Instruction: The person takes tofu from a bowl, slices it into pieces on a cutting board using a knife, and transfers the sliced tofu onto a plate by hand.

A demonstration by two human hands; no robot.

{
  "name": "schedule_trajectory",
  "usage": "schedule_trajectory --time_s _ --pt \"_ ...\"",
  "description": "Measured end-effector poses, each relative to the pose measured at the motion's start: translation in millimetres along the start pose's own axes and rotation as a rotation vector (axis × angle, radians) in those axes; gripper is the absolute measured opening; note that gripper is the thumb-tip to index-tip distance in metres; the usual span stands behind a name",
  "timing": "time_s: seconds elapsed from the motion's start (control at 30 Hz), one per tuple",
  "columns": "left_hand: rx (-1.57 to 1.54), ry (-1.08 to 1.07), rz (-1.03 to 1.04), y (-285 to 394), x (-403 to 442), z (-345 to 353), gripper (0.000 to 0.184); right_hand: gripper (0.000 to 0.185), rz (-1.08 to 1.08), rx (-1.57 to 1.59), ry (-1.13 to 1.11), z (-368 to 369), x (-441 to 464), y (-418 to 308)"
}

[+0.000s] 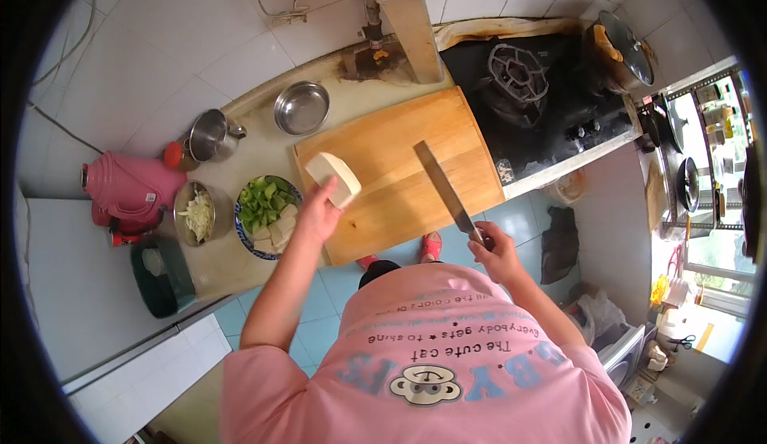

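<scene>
One patterned bowl (239, 223) at left: green pieces (264, 202), white slices (280, 230). Left hand (319, 211): fingers pinching a white block (337, 179), smooth, flat-faced, over the cutting board (379, 160) near its left edge. Right hand (495, 251): fingers curled round the handle of a knife (444, 187); grey blade over the board's right half.

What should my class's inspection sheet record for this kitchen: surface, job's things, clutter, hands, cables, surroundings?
Surface: wooden board on a counter.
Job's things: white block and knife, both held.
Clutter: plate of green pieces and white pieces, bowl of pale shreds, metal bowl, pink jug.
Hands: left hand holds the white block; right hand grips the knife's handle.
Cables: cords along the wall.
Surroundings: stove right of the board, with a pot; tiled floor.
</scene>
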State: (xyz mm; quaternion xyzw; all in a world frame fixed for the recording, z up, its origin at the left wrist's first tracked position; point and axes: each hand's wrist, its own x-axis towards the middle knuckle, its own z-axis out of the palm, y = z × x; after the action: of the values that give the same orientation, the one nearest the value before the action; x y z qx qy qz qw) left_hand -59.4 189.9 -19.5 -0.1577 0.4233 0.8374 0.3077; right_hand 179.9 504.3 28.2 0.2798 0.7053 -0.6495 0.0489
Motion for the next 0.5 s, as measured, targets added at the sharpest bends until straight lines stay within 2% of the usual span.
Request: schedule_trajectory --time_s 0.07,0.2,0.4,0.47,0.5 --pt "-0.006 0.028 -0.055 -42.3 1.7 -18.7 0.052 0.035 -0.054 -0.080 -0.049 1.6 6.8 2.1" --pt "0.057 0.168 -0.060 -80.1 -4.8 -4.1 0.055 0.037 -0.048 -0.139 -0.138 3.4 17.7 -2.8" --pt "0.275 0.307 -0.028 -85.8 -7.7 6.0 0.057 0.036 -0.029 -0.153 -0.187 3.4 23.7 -2.4" --pt "0.480 0.362 -0.136 -83.5 -8.2 8.2 0.068 0.035 -0.011 -0.135 -0.188 3.1 25.2 -3.8" --pt "0.480 0.360 -0.138 -85.6 -8.4 6.8 0.068 0.036 -0.014 -0.167 -0.203 2.4 26.7 -1.8"
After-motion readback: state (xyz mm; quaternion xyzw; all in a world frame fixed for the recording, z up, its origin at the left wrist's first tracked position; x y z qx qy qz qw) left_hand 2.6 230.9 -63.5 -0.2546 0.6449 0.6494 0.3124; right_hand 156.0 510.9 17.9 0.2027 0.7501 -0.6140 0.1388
